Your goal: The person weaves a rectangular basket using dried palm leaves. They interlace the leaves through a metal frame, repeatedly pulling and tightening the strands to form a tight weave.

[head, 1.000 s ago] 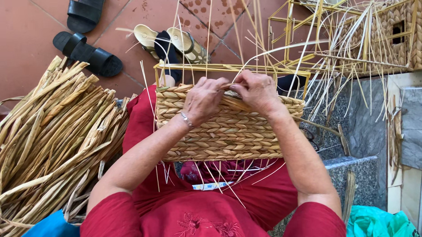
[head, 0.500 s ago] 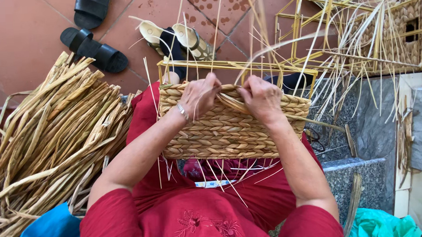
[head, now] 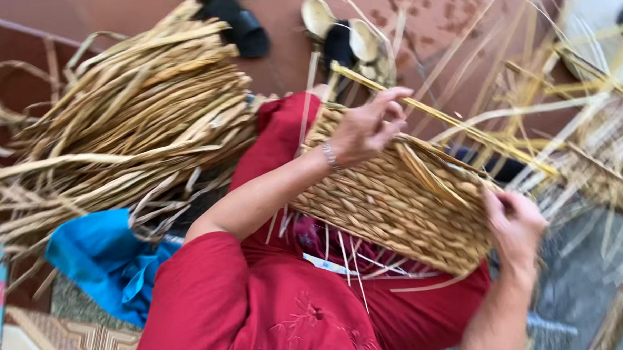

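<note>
A half-woven straw basket rests tilted on my lap, over my red clothes. My left hand sits on its upper rim, fingers pinching a strand by the yellow frame rod. A bracelet circles that wrist. My right hand grips the basket's right end, fingers curled around the edge. Loose straw ends hang below the basket. The picture is blurred by motion.
A big pile of dried reed strips lies at my left on the red tiled floor. Black sandals and tan sandals sit beyond. A blue cloth is at lower left. Other frames and woven work crowd the right.
The view has swung left and tilted. My right hand has slid from the basket's top rim down to its right end. My left hand stays at the rim.
</note>
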